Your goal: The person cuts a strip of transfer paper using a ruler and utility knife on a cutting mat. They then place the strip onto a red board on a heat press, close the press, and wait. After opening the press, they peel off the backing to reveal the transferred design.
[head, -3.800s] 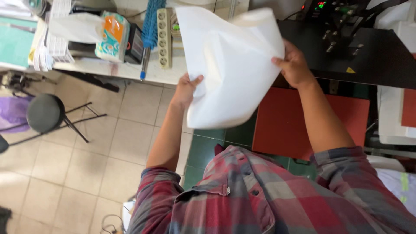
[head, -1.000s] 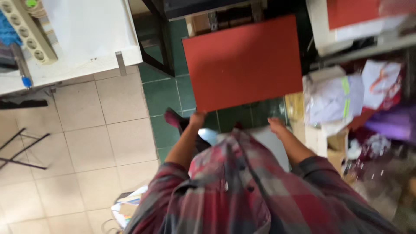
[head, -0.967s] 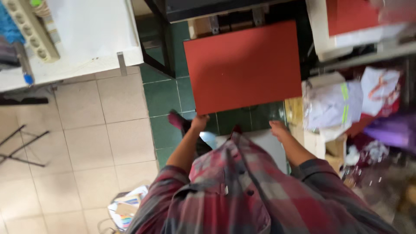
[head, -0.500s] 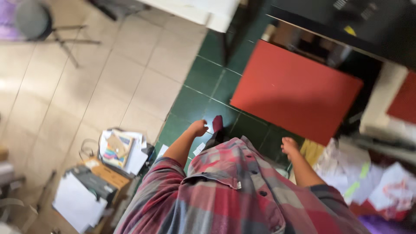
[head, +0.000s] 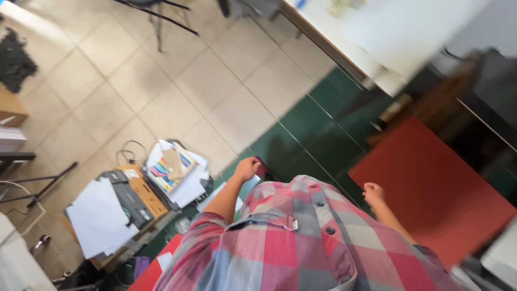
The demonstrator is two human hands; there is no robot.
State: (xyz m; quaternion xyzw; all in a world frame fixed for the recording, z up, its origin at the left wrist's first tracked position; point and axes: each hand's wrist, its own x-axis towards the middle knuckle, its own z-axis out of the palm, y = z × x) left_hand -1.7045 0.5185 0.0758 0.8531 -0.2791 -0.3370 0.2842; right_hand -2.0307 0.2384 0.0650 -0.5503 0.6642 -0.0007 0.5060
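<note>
The view has swung left; both hands hang empty, left hand [head: 247,168] loosely curled, right hand [head: 374,193] fisted beside the red board [head: 431,199]

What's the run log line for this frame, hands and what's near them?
left hand: empty, low by the plaid shirt | right hand: loosely closed, empty, beside red board | floor: paper pile on the left

Paper stack [head: 97,218], white table [head: 398,37], stool legs [head: 156,13]

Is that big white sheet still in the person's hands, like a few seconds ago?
No. Both the left hand and right hand now hang empty, low beside the red pad.
</note>
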